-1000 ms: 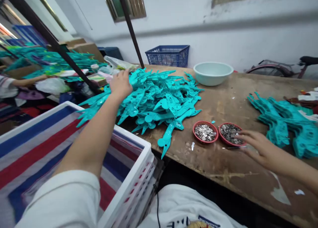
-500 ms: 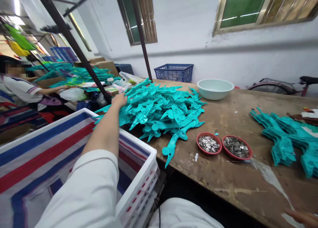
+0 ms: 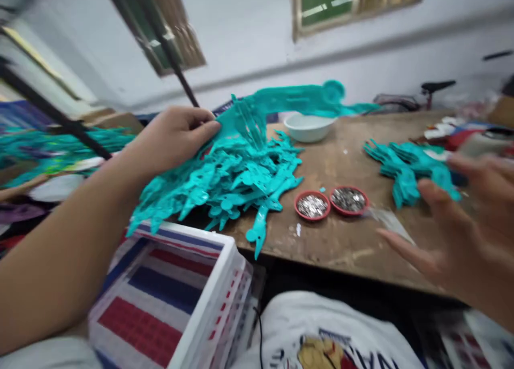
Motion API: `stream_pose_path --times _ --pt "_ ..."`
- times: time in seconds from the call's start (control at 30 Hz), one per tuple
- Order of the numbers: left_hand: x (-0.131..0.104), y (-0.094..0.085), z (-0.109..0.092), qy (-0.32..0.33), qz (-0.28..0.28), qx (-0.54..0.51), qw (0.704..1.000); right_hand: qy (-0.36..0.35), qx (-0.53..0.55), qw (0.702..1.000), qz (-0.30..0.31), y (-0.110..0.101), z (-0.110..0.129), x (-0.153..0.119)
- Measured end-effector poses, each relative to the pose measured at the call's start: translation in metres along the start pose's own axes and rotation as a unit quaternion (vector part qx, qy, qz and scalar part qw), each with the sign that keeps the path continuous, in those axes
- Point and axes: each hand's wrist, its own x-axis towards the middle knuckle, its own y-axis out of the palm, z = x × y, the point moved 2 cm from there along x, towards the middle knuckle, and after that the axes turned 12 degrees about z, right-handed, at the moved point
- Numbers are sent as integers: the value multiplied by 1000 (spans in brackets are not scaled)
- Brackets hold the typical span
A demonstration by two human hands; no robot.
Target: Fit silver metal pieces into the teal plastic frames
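Observation:
My left hand (image 3: 180, 136) pinches a long teal plastic piece (image 3: 297, 100) by its left end. The piece is raised above a pile of similar teal pieces (image 3: 249, 176) and has a round part near its pointed far end. My right hand (image 3: 466, 235), empty and slightly blurred, hangs over the table's right side with fingers apart. Just beyond it lies a neat stack of teal pieces (image 3: 405, 171). Two small red baskets, one on the left (image 3: 312, 206) and one on the right (image 3: 349, 200), hold small shiny metal bits.
A white crate (image 3: 231, 251) lined with striped cloth stands against the front of the wooden table (image 3: 333, 256). Further back are a pale basin (image 3: 309, 128) and a bicycle saddle (image 3: 437, 86). A dark pole (image 3: 176, 63) rises behind the pile.
My left hand has lifted a teal piece off the pile and brought it up and closer. My right hand has come further into view from the lower right. The view has shifted.

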Motion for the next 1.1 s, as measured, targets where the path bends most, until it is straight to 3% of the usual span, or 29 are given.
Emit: stream_pose_path --times 0.03,0.07,0.1,0.13,0.2,0.23,0.3,0.43,0.57,0.7,0.77,0.93,1.1 --pt "-8 29 -26 45 42 -8 998 0 -83 996 -17 -17 22 8" --pt "-18 62 -48 84 108 -26 990 -8 -137 990 19 -26 38 20" --pt "-28 95 -68 113 174 -50 977 14 -165 982 93 -29 46 33" --pt "-39 128 -83 135 235 -72 960 38 -172 962 210 -23 47 44" --pt "-59 188 -105 153 344 -81 923 76 -135 889 432 5 35 48" --pt "-65 214 -111 153 384 -59 908 86 -112 852 504 23 25 43" --pt "-65 257 -119 157 441 14 884 83 -83 815 567 61 5 26" --pt "-39 312 -128 205 498 153 829 83 -69 807 580 121 -24 5" --pt "-19 341 -130 197 502 187 821 76 -55 817 569 144 -47 30" --pt "-18 346 -122 198 477 191 835 86 -55 905 413 158 -91 84" --pt "-18 343 -118 198 467 194 840 100 -53 926 361 171 -114 106" --pt "-11 338 -111 201 476 194 834 135 -22 914 383 206 -136 131" --pt "-3 336 -107 188 505 204 817 113 -45 906 405 209 -125 128"
